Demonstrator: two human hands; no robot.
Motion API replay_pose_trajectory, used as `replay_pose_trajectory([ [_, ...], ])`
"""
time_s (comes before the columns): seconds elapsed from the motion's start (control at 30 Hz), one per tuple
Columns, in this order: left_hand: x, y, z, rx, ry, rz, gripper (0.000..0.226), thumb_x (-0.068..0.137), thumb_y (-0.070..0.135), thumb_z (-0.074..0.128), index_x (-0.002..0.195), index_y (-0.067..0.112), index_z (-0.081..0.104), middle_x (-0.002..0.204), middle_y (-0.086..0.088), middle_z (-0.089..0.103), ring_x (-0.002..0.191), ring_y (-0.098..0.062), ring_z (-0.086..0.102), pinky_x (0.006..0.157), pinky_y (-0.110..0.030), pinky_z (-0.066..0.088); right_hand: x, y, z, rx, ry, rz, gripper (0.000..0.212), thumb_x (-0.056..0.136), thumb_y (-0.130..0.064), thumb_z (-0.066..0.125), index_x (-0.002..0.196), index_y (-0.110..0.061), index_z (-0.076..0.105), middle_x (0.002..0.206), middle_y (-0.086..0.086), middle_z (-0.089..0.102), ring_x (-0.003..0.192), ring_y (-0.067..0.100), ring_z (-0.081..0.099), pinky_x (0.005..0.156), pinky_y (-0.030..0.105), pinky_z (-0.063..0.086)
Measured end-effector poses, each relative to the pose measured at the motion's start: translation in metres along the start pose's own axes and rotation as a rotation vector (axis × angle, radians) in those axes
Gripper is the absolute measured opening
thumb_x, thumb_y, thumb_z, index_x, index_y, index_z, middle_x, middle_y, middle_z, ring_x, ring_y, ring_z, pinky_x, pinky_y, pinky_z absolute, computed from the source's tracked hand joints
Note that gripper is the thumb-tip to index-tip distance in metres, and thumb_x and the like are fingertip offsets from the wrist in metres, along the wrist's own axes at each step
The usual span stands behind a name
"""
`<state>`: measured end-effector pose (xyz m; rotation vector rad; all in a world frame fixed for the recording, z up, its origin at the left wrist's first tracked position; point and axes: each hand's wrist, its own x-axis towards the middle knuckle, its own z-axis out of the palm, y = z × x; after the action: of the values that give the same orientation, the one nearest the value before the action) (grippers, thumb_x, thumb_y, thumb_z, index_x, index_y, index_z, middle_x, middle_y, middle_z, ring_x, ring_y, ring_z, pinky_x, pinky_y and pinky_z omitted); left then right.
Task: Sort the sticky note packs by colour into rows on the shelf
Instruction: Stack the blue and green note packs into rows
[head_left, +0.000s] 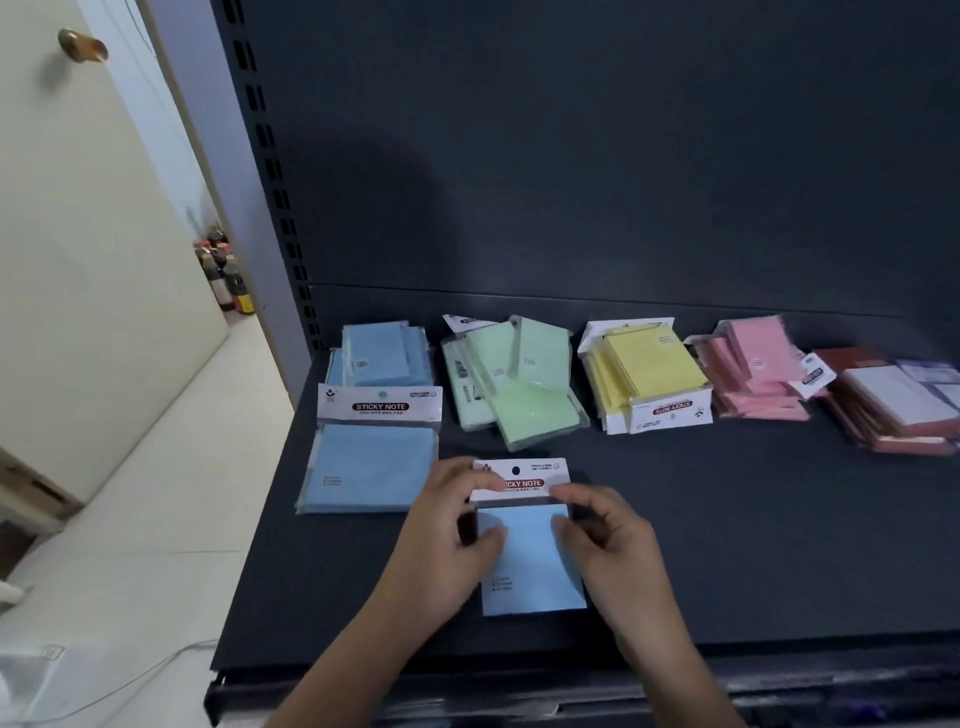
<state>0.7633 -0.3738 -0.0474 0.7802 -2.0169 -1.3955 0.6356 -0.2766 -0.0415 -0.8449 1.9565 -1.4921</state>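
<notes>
Fingers and thumb of left hand pinch the left edge of a blue sticky note pack, front centre of the dark shelf; right hand pinches its right edge likewise. Whether the pack rests on the shelf or is lifted off it cannot be told. Row behind, left to right: lone blue pack flat in front of blue stack; green pile, loosely overlapped; yellow pile; pink pile; reddish-brown stack, blurred, at far right.
</notes>
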Motion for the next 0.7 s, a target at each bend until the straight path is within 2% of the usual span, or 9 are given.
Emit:
replay_pose_trajectory([
  [0.1, -0.004, -0.003, 0.015, 0.164, -0.047, 0.027, 0.038, 0.075, 0.026, 0.064, 0.112, 0.026, 0.057, 0.128, 0.018, 0.041, 0.121, 0.004, 0.041, 0.102, -0.013, 0.032, 0.003, 0.005, -0.016, -0.112, 0.019, -0.042, 0.030, 0.086, 0.003, 0.058, 0.090, -0.026, 0.065, 0.094, -0.007, 0.059, 0.061, 0.000, 0.053, 0.059, 0.007, 0.041],
  [0.17, -0.006, 0.000, 0.026, 0.297, -0.076, 0.016, 0.046, 0.082, 0.032, 0.065, 0.126, 0.026, 0.051, 0.139, 0.022, 0.027, 0.133, 0.002, 0.024, 0.111, -0.017, 0.021, 0.007, 0.008, -0.030, -0.219, 0.056, -0.080, 0.027, 0.086, 0.001, 0.058, 0.096, -0.023, 0.065, 0.100, -0.010, 0.058, 0.073, -0.002, 0.057, 0.066, 0.003, 0.041],
  [0.27, -0.008, 0.006, 0.041, 0.433, -0.129, -0.049, 0.062, 0.086, 0.046, 0.057, 0.141, 0.030, 0.034, 0.146, 0.024, 0.004, 0.137, 0.003, 0.000, 0.113, -0.017, 0.002, 0.014, 0.014, -0.048, -0.370, 0.087, -0.126, 0.025, 0.087, -0.002, 0.058, 0.107, -0.013, 0.067, 0.104, -0.005, 0.058, 0.082, 0.001, 0.057, 0.074, 0.000, 0.037],
  [0.37, -0.004, 0.008, 0.055, 0.603, -0.159, -0.031, 0.079, 0.076, 0.070, 0.025, 0.146, 0.033, 0.021, 0.144, 0.026, -0.008, 0.141, -0.001, -0.010, 0.112, -0.020, -0.012, 0.020, 0.019, -0.059, -0.511, 0.082, -0.176, 0.028, 0.088, -0.001, 0.056, 0.114, -0.006, 0.064, 0.104, -0.004, 0.052, 0.092, 0.009, 0.053, 0.079, 0.005, 0.031],
  [0.47, -0.003, 0.008, 0.067, 0.731, -0.170, 0.002, 0.086, 0.070, 0.068, 0.004, 0.148, 0.032, 0.012, 0.151, 0.022, -0.007, 0.142, -0.004, -0.013, 0.113, -0.026, -0.015, 0.023, 0.024, -0.065, -0.625, 0.067, -0.202, 0.032, 0.089, -0.005, 0.054, 0.120, -0.006, 0.060, 0.111, -0.002, 0.049, 0.108, 0.016, 0.047, 0.087, 0.010, 0.027],
  [0.57, -0.003, 0.009, 0.074, 0.746, -0.161, 0.019, 0.084, 0.075, 0.066, 0.009, 0.147, 0.026, 0.021, 0.156, 0.013, 0.008, 0.143, -0.007, -0.004, 0.115, -0.029, -0.009, 0.019, 0.027, -0.065, -0.783, 0.039, -0.204, 0.035, 0.091, -0.013, 0.053, 0.126, -0.007, 0.056, 0.127, 0.006, 0.048, 0.115, 0.020, 0.040, 0.097, 0.025, 0.031],
  [0.63, -0.004, 0.011, 0.074, 0.760, -0.157, 0.059, 0.073, 0.080, 0.062, 0.026, 0.136, 0.020, 0.044, 0.147, 0.005, 0.038, 0.137, -0.012, 0.023, 0.115, -0.036, 0.016, 0.014, 0.029, -0.061, -0.889, 0.085, -0.204, 0.032, 0.091, -0.013, 0.053, 0.121, -0.004, 0.060, 0.127, 0.014, 0.052, 0.116, 0.030, 0.047, 0.096, 0.039, 0.038],
  [0.67, -0.004, 0.014, 0.072, 0.766, -0.166, 0.066, 0.066, 0.081, 0.059, 0.033, 0.128, 0.018, 0.054, 0.139, 0.002, 0.050, 0.130, -0.014, 0.036, 0.110, -0.039, 0.031, 0.012, 0.030, -0.058, -0.937, 0.113, -0.211, 0.032, 0.088, -0.013, 0.055, 0.117, -0.003, 0.062, 0.124, 0.018, 0.055, 0.114, 0.036, 0.051, 0.092, 0.045, 0.043],
  [0.7, -0.004, 0.015, 0.070, 0.796, -0.161, 0.090, 0.063, 0.081, 0.058, 0.036, 0.124, 0.018, 0.057, 0.135, 0.001, 0.053, 0.127, -0.017, 0.043, 0.106, -0.040, 0.037, 0.011, 0.030, -0.056, -0.966, 0.139, -0.214, 0.032, 0.085, -0.011, 0.058, 0.115, -0.002, 0.063, 0.122, 0.020, 0.056, 0.113, 0.040, 0.053, 0.089, 0.049, 0.045],
])
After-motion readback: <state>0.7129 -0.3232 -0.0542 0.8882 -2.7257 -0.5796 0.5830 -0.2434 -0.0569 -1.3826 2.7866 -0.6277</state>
